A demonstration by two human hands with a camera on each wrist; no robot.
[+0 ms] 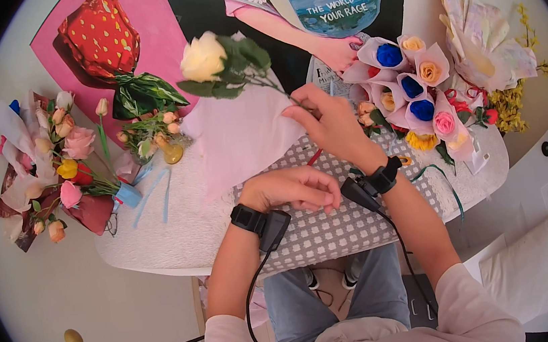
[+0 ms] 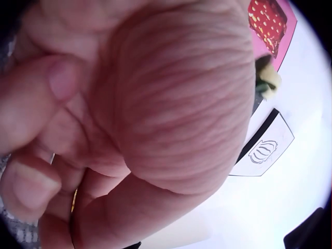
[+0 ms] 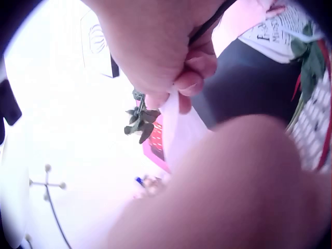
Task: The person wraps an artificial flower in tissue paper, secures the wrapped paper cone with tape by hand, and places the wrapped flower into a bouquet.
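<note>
A cream-white rose (image 1: 203, 57) with green leaves (image 1: 248, 53) is held up over the table, its stem running to the right hand (image 1: 335, 123). The right hand pinches that stem and the edge of a pale pink wrapping sheet (image 1: 236, 138), which hangs down to the left; in the right wrist view the sheet (image 3: 179, 124) comes out from between the fingertips. Nearer the body, the left hand (image 1: 293, 190) has loosely curled fingers with nothing visible in them. The left wrist view shows its palm (image 2: 176, 104) up close.
Wrapped roses (image 1: 428, 72) lie at the right, beside a patterned paper bouquet (image 1: 483, 52). Another bouquet (image 1: 78, 142) and small loose flowers (image 1: 161, 133) lie at the left. A checked cloth (image 1: 309, 241) covers the table's middle. Paintings (image 1: 336, 2) stand behind.
</note>
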